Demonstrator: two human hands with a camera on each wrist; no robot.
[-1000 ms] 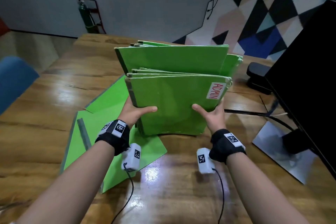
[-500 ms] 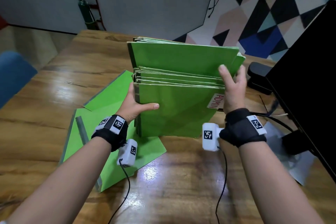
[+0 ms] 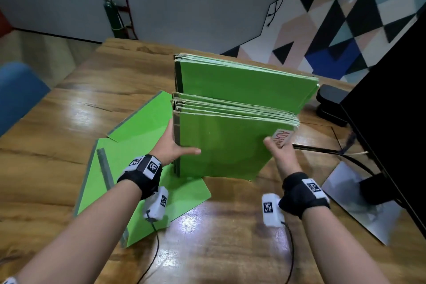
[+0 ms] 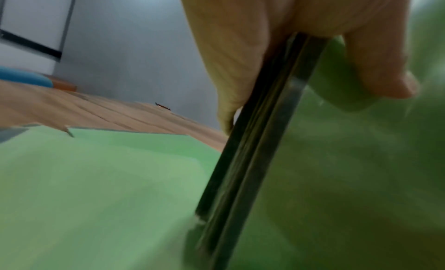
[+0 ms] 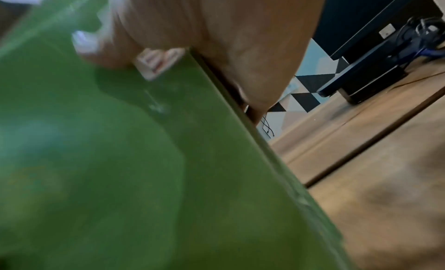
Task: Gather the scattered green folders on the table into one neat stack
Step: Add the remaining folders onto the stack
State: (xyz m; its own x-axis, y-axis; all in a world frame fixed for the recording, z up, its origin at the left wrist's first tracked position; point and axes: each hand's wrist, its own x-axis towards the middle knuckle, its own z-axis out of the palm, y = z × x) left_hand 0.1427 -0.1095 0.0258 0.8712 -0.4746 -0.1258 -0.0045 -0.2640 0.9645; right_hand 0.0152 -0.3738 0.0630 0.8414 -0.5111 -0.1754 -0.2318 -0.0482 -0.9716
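Observation:
A bundle of green folders [image 3: 223, 145] stands on edge on the wooden table [image 3: 69, 127], its front cover bearing a white ADMIN label [image 3: 283, 137]. Taller folders [image 3: 242, 85] rise behind the front ones. My left hand [image 3: 174, 148] grips the bundle's spine side, thumb across the front cover, fingers behind; the left wrist view shows the dark spine [image 4: 253, 140] between thumb and fingers. My right hand [image 3: 280, 157] grips the right edge by the label, thumb on the front [image 5: 96, 45]. Two more green folders [image 3: 129, 168] lie flat on the table to the left.
A black monitor [image 3: 391, 99] on a metal base [image 3: 359, 200] stands at the right, with cables running under it. A black object [image 3: 332, 104] sits behind the bundle at the right. A blue chair [image 3: 16, 94] is off the table's left edge.
My right hand came down from the bundle's top right corner to its right edge by the label. The bundle turned a little, its right end swinging toward me. The left hand kept its hold.

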